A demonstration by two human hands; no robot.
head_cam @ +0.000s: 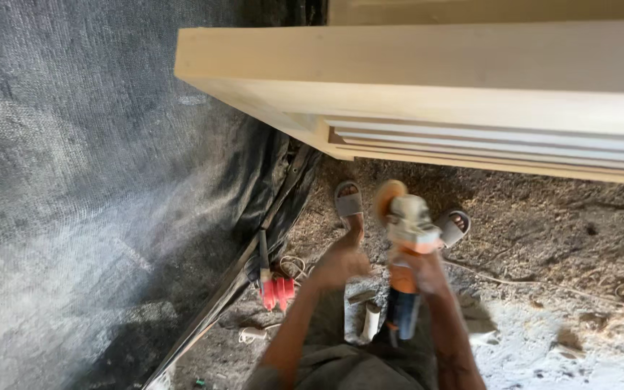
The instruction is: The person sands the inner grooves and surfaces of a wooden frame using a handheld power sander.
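A sawdust-strewn dirt floor [543, 231] lies below, black mesh sheeting [74, 180] hanging to one side; a pale wooden frame [427, 94] juts overhead. The right hand [424, 271] is closed round an orange angle grinder [407, 238], held low over the sandalled feet [348, 202], disc up; the left hand [341, 263] hovers beside it, its grip unclear. The disc could nick a foot or the loose cable [529, 282]; dust may blind.
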